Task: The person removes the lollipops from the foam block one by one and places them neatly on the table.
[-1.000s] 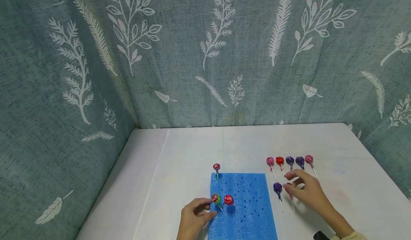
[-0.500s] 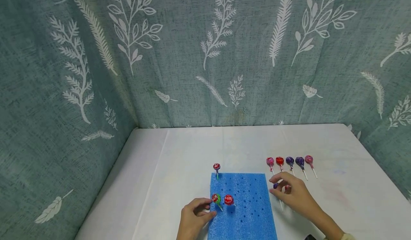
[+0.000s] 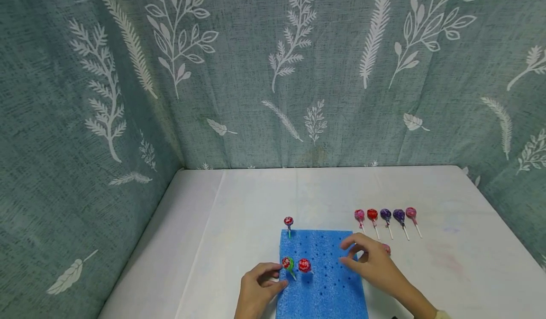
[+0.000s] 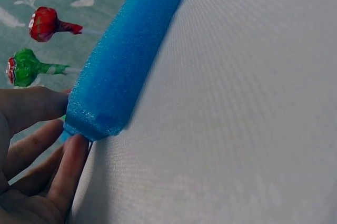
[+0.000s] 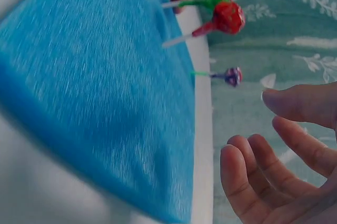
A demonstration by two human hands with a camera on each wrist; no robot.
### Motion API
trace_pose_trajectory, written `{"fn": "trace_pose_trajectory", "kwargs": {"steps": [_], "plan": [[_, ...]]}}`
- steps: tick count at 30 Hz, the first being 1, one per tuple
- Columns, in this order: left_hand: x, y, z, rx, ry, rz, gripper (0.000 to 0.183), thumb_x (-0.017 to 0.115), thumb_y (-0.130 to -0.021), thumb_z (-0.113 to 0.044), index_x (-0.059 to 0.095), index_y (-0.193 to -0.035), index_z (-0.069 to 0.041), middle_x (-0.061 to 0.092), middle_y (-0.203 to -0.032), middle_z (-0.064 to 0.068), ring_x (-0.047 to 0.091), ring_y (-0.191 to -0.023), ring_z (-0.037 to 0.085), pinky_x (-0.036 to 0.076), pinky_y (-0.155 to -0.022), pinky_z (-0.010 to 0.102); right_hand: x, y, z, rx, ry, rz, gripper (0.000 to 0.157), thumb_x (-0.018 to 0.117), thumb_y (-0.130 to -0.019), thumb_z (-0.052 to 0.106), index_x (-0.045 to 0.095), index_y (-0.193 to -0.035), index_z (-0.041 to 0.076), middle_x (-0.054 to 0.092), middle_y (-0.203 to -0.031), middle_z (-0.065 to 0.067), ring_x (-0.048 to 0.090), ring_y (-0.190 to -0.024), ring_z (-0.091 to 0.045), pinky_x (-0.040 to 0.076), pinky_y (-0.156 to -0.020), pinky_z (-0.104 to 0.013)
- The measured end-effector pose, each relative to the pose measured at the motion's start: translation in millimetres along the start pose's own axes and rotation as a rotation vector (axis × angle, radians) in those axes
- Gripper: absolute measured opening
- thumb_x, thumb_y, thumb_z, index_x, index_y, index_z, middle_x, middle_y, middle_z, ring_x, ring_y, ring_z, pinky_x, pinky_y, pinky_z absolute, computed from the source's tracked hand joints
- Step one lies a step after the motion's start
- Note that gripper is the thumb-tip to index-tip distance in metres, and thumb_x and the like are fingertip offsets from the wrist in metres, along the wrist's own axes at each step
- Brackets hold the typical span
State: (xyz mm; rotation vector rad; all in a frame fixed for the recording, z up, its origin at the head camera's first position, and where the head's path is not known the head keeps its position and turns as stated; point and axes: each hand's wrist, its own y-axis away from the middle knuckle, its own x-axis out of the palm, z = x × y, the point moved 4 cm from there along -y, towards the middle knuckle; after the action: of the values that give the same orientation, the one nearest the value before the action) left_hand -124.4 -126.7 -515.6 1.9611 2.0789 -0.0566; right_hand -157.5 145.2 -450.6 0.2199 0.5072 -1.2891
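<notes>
My left hand [image 3: 259, 288] is at the left edge of a blue foam block [image 3: 315, 295], fingertips and thumb gripping that edge; the left wrist view shows them round the foam's end [image 4: 100, 113]. Three lollipops stand in the foam: a green-and-red lollipop [image 3: 287, 264] beside the left fingers, a red lollipop [image 3: 304, 265], and a red-and-purple lollipop [image 3: 288, 221] at the far left corner. Over the foam's right edge hovers my right hand [image 3: 375, 264], thumb and fingers apart. Nothing is between its fingers [image 5: 237, 182] in the right wrist view.
To the right on the white table [image 3: 230, 224] lies a row of several lollipops, among them a red lollipop [image 3: 372, 214] and a purple lollipop [image 3: 399, 214]. A pinkish lollipop head [image 3: 386, 249] peeks from behind my right hand. A patterned green curtain [image 3: 239, 72] surrounds the table.
My right hand has moved left from the lollipops on the table to over the foam's right edge, now covering the nearer purple lollipop's spot. The left hand has stayed put.
</notes>
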Motion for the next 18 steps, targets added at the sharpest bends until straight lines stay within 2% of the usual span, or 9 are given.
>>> {"fn": "trace_pose_trajectory", "kwargs": {"steps": [6, 14, 18], "plan": [[-0.1, -0.4, 0.1, -0.002, -0.005, -0.001, 0.035, 0.083, -0.068, -0.003, 0.071, -0.101, -0.004, 0.063, -0.089, 0.007, 0.061, -0.077, 0.018, 0.054, -0.065, 0.022, 16.5, -3, 6, -0.037, -0.049, 0.056, 0.022, 0.074, -0.082, 0.014, 0.062, -0.099, 0.006, 0.062, -0.097, -0.011, 0.060, -0.079, -0.011, 0.054, -0.064, -0.025], [-0.1, -0.3, 1.9, -0.005, -0.013, -0.001, 0.035, 0.083, -0.069, -0.006, 0.071, -0.101, -0.005, 0.063, -0.090, 0.006, 0.061, -0.076, 0.017, 0.053, -0.065, 0.022, 38.7, -7, 17, -0.057, -0.072, 0.113, 0.024, 0.073, -0.083, 0.013, 0.062, -0.104, 0.006, 0.061, -0.102, -0.012, 0.062, -0.088, -0.026, 0.054, -0.067, -0.025], [-0.2, -0.4, 2.6, 0.003, -0.007, 0.004, 0.035, 0.083, -0.069, -0.007, 0.070, -0.102, -0.005, 0.064, -0.091, 0.007, 0.061, -0.077, 0.017, 0.053, -0.065, 0.021, 49.3, -8, 22, -0.085, -0.098, 0.124, 0.028, 0.073, -0.084, 0.016, 0.062, -0.107, 0.005, 0.062, -0.104, -0.012, 0.061, -0.090, -0.027, 0.054, -0.067, -0.026]]}}
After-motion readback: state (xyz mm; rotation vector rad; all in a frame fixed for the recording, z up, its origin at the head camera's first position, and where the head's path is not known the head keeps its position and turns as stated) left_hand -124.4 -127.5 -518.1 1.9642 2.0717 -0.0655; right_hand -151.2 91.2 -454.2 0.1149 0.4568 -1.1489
